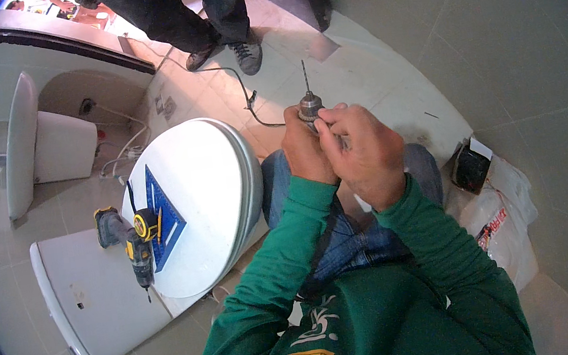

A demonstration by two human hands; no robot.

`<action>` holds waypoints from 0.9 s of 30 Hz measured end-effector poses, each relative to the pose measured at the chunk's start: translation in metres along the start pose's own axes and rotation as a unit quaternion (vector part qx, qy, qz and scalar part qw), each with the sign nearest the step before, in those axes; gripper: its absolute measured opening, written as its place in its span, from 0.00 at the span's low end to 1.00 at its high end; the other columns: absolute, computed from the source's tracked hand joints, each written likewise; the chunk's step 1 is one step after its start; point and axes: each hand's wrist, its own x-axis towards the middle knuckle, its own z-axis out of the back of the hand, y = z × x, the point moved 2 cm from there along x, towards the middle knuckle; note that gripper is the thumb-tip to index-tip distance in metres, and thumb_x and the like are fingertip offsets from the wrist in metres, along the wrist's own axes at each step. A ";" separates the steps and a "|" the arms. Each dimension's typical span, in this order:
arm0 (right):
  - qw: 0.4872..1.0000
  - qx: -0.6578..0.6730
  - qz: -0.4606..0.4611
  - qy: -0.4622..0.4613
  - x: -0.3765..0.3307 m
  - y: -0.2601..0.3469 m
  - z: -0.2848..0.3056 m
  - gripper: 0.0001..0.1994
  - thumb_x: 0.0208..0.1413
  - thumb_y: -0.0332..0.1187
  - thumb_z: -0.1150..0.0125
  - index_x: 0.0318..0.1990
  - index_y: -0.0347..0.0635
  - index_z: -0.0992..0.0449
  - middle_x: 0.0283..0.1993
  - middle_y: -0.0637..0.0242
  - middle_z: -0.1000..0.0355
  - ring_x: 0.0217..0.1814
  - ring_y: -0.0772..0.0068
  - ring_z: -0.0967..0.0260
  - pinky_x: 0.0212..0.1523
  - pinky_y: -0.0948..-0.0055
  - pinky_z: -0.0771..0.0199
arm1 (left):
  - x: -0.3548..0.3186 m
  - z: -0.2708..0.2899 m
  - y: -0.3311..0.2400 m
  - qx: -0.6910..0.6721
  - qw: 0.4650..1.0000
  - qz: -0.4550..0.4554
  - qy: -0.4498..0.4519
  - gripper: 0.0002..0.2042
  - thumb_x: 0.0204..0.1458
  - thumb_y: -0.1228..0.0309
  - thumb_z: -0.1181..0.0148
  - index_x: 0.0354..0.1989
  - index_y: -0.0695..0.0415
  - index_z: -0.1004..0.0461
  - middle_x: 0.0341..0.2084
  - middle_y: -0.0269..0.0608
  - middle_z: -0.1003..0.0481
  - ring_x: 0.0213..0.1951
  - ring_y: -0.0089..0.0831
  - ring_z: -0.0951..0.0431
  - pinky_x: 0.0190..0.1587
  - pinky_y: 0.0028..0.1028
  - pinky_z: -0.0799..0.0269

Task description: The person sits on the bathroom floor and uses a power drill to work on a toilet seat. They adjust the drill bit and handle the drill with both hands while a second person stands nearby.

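Observation:
My left hand [306, 151] is wrapped round a corded drill, most of whose body is hidden by my hands. Its metal chuck [310, 105] shows above my fingers, with a thin drill bit [305, 76] pointing away from me. My right hand [370, 153] is closed, thumb and forefinger pinched together right beside the base of the chuck. Whatever small thing that pinch may hold is hidden. A black power cord [247, 99] runs from near my left hand across the floor toward the doorway.
Left of me, a toilet lid [202, 189] carries a blue set square [168, 223], tape measure [145, 224], pencil [159, 225] and cordless drill [136, 253]. A washbasin [24, 145] stands beyond. A person's shoes [247, 57] are ahead; a plastic bag [511, 218] lies right.

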 end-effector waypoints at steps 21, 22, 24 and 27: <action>0.989 -0.044 -0.090 0.111 0.027 -0.016 0.029 0.12 0.50 0.30 0.32 0.32 0.39 0.32 0.26 0.48 0.29 0.30 0.40 0.26 0.31 0.52 0.28 | -0.002 -0.031 0.014 0.079 0.997 0.009 0.025 0.22 0.52 0.67 0.35 0.52 0.60 0.35 0.35 0.50 0.21 0.40 0.51 0.20 0.47 0.42 0.38; 0.989 -0.051 -0.084 0.114 0.026 -0.017 0.026 0.12 0.50 0.30 0.31 0.32 0.40 0.32 0.26 0.48 0.28 0.30 0.41 0.26 0.31 0.52 0.28 | -0.004 -0.031 0.014 0.076 0.997 0.013 0.026 0.22 0.51 0.67 0.35 0.52 0.60 0.35 0.35 0.50 0.21 0.40 0.51 0.20 0.47 0.42 0.38; 0.991 -0.052 -0.064 0.108 0.029 -0.022 0.024 0.12 0.49 0.30 0.31 0.32 0.40 0.32 0.26 0.49 0.28 0.29 0.42 0.26 0.31 0.53 0.27 | -0.002 -0.031 0.017 0.068 0.997 0.015 0.027 0.22 0.51 0.67 0.34 0.52 0.60 0.35 0.35 0.51 0.20 0.39 0.51 0.20 0.47 0.42 0.38; 0.992 -0.041 -0.049 0.110 0.029 -0.027 0.027 0.11 0.49 0.29 0.31 0.33 0.40 0.30 0.26 0.51 0.27 0.30 0.45 0.25 0.32 0.55 0.26 | 0.002 -0.033 0.017 0.078 0.997 -0.004 0.026 0.22 0.51 0.66 0.34 0.51 0.59 0.34 0.34 0.51 0.20 0.39 0.51 0.20 0.47 0.42 0.37</action>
